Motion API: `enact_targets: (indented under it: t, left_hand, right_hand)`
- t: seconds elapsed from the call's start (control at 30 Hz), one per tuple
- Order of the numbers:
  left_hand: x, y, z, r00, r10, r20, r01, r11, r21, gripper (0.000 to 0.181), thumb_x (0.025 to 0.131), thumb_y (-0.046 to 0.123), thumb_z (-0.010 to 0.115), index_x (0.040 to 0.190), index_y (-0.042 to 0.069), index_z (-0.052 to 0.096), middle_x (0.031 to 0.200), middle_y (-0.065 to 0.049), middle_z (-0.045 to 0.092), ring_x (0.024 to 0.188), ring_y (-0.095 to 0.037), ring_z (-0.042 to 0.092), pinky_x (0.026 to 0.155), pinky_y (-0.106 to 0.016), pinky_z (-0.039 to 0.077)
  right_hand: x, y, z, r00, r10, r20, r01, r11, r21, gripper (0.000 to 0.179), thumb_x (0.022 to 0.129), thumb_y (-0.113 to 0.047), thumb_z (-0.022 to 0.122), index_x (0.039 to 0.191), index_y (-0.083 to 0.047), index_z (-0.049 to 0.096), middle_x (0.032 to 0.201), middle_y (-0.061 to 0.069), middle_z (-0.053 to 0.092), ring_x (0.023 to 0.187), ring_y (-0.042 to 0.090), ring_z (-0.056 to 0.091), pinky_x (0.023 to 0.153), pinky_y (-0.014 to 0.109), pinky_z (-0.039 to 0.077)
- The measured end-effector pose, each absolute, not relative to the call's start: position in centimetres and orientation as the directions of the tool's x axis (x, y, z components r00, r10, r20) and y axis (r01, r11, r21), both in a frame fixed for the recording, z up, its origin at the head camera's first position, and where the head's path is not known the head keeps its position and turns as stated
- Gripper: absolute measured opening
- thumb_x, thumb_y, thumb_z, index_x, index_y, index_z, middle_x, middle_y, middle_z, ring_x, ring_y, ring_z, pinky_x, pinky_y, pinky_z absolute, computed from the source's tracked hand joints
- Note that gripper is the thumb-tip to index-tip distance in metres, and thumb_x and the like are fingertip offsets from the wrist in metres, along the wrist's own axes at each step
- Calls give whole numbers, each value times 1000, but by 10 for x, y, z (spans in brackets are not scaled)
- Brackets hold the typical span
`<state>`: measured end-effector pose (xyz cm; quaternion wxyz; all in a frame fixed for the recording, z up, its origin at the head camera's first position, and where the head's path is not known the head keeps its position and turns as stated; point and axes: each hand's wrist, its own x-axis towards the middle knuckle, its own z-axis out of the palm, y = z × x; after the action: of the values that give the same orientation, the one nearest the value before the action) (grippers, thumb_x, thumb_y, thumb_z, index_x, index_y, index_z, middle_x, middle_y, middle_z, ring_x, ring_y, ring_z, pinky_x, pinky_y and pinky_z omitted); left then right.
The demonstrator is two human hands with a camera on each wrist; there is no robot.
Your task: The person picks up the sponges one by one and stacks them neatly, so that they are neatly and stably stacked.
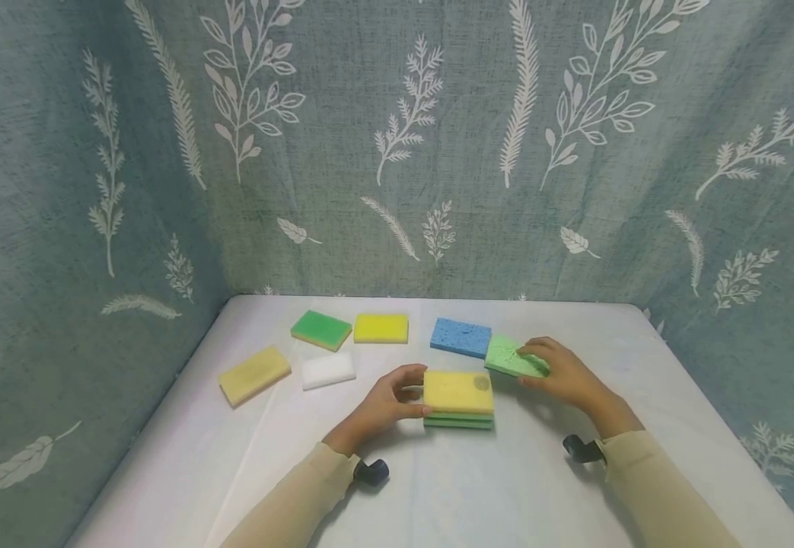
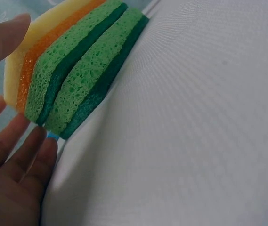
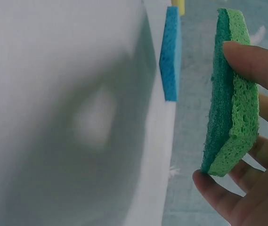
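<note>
In the head view, a stack of sponges (image 1: 458, 392) stands mid-table, a yellow one on top of two green ones. My left hand (image 1: 393, 399) is at its left end, thumb by the near corner and fingers by the far one. The left wrist view shows an orange layer under the yellow top sponge (image 2: 16, 77), with light green sponges (image 2: 84, 75) backed in dark green below. Off to the right, my right hand (image 1: 561, 373) pinches a green sponge (image 1: 506, 354) between thumb and fingers. That sponge (image 3: 223, 94) is tilted and raised off the table in the right wrist view.
A blue sponge (image 1: 461, 337) lies just behind the held one. Farther left are a bright yellow sponge (image 1: 381, 328), a green-topped sponge (image 1: 321, 329), a white sponge (image 1: 328, 371) and a dull yellow sponge (image 1: 254, 374). Patterned curtains (image 1: 397, 152) enclose the white table (image 1: 506, 487).
</note>
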<state>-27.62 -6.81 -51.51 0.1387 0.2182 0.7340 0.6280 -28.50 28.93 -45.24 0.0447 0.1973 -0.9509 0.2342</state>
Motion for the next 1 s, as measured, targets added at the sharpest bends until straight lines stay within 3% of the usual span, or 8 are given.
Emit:
enact_targets:
  t: [0.37,0.77,1.0]
  left_hand:
    - [-276,-68,-514,-868,493,52,136,137,981,77,77,28,84,143,19,47,133,2,55,122,-22,53,102,-41,43]
    - [-275,-69,-515,-869,492,52,141,144,980,78,77,28,84,144,15,46,133,0,55,121,-24,53,102,-42,42]
    - [-274,-69,-513,-865,496,76,163,135,977,82,76,31,84,145,12,44,133,0,55,121,-24,53,102,-41,42]
  right_hand:
    - [-277,274,-441,-881,-404,245,-472,777,-416,51,83,-26,79,127,-7,62,136,16,50,126,40,44,103,59,34]
    - [-272,257,-445,-865,-426,264,-501,745,-441,51,82,-25,80,127,-9,63,135,13,51,127,38,45,103,58,35]
    - [-269,251,-444,-852,-444,277,-524,727,-444,54,80,-36,80,126,-13,64,134,10,53,126,35,46,103,56,36]
